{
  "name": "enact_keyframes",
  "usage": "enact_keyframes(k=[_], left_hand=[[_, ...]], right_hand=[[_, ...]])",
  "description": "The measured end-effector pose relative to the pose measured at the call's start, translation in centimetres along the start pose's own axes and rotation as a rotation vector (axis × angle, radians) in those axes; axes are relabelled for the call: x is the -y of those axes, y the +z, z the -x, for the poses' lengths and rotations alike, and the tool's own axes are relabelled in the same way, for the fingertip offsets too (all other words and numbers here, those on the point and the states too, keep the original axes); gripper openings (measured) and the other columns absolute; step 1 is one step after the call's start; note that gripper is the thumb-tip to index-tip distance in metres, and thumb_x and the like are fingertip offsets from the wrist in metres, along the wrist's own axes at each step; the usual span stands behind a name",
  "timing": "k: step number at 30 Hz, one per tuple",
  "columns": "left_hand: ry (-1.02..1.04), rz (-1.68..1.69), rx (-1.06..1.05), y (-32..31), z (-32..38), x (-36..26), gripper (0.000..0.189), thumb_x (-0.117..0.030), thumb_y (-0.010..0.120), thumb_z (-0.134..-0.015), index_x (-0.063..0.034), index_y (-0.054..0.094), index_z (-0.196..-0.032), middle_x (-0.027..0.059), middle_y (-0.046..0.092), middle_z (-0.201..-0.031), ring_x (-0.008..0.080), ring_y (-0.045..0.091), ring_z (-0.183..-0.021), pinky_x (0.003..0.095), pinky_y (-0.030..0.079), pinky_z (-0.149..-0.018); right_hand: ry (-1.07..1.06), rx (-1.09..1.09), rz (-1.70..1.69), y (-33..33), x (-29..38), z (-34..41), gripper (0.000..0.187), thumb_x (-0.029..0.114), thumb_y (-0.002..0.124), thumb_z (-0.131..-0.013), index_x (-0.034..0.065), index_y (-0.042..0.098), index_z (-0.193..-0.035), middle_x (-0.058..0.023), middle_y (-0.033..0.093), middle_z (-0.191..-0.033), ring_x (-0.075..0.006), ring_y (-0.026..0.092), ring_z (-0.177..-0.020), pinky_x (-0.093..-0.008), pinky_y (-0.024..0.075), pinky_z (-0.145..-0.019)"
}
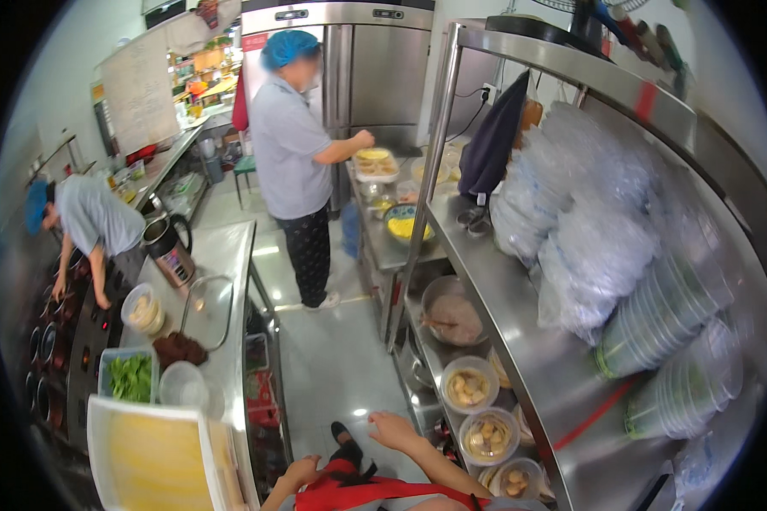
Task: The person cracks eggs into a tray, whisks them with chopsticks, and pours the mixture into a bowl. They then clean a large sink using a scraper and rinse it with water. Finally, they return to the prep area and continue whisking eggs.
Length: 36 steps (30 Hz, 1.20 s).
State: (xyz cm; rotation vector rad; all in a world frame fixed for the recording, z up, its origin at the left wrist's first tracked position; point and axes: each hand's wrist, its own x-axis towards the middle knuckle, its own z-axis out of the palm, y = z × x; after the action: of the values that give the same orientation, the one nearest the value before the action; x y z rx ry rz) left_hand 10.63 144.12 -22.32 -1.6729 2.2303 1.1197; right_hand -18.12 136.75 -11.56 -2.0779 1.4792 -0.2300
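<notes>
My left hand (303, 471) hangs low in front of my red apron (371, 488), near the edge of the steel counter on my left. Nothing shows in it. Over the tiled floor, my right hand (396, 432) reaches forward, loosely bent and with nothing visible in it. Right of that hand, on a lower shelf, stand round plastic tubs (470, 383) of pale food pieces. Left of my left hand is a white-rimmed bin (153, 453) with yellow contents. Behind the bin are a container of green leaves (130, 378) and a clear round tub (184, 385).
A steel jug (169, 252) stands on the left counter (224, 255). One co-worker (294, 128) stands ahead beside a food tray (376, 166); another (99, 211) bends over the burners at left. The steel rack (486, 281) at right carries bagged plastic ware (594, 249) and stacked cups (665, 313).
</notes>
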Motion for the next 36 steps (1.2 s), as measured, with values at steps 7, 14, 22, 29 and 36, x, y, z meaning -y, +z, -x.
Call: enact_keyframes(k=[7,14,22,29,36], left_hand=[[0.101,0.096,-0.174,-17.5,-13.1,-2.0,0.056,-0.036,0.058,-0.079,-0.0047,0.043,-0.123,0.0213,0.054,-0.112,0.0370,0.056,-0.096,0.0428,0.046,-0.081],[0.484,0.221,-0.323,-38.1,-27.9,-11.0,0.052,-0.025,0.062,-0.080,-0.0040,0.043,-0.123,0.0178,0.052,-0.113,0.0300,0.059,-0.093,0.0366,0.048,-0.077],[0.718,0.668,-0.244,-50.4,-42.3,-21.1,0.057,-0.008,0.061,-0.079,-0.0055,0.036,-0.130,0.0100,0.052,-0.111,0.0164,0.058,-0.087,0.0265,0.049,-0.068],[0.831,1.072,-0.052,-55.6,-51.6,-28.2,0.060,-0.001,0.057,-0.081,-0.0035,0.028,-0.134,0.0117,0.044,-0.123,0.0157,0.056,-0.096,0.0235,0.048,-0.071],[1.036,1.094,0.199,-58.2,-55.8,-35.6,0.062,-0.012,0.052,-0.087,-0.0076,0.018,-0.139,0.0108,0.027,-0.138,0.0225,0.042,-0.117,0.0322,0.042,-0.090]], right_hand=[[-0.150,-0.432,-0.200,-11.2,-2.4,-17.2,0.029,0.027,0.061,-0.079,0.0065,0.058,-0.099,-0.0122,0.059,-0.095,-0.0315,0.056,-0.090,-0.0392,0.0459,-0.075],[-0.137,-0.838,-0.739,-28.2,1.2,-28.7,0.011,0.010,0.061,-0.082,0.0018,0.055,-0.080,-0.0017,0.056,-0.070,-0.0070,0.052,-0.063,-0.0213,0.0427,-0.060],[-0.143,-1.027,-0.865,-35.4,-1.7,-37.4,0.021,0.003,0.059,-0.081,0.0008,0.052,-0.101,-0.0054,0.061,-0.091,-0.0095,0.058,-0.075,-0.0239,0.0468,-0.071],[-0.062,-1.543,-0.491,-40.9,-6.9,-44.8,0.040,0.002,0.054,-0.080,0.0001,0.041,-0.118,-0.0155,0.033,-0.132,-0.0228,0.035,-0.120,-0.0343,0.0308,-0.097],[0.438,-2.107,0.099,-45.3,-10.5,-46.8,0.064,-0.004,0.049,-0.080,-0.0005,0.019,-0.136,-0.0151,0.019,-0.143,-0.0271,0.024,-0.130,-0.0410,0.0201,-0.105]])
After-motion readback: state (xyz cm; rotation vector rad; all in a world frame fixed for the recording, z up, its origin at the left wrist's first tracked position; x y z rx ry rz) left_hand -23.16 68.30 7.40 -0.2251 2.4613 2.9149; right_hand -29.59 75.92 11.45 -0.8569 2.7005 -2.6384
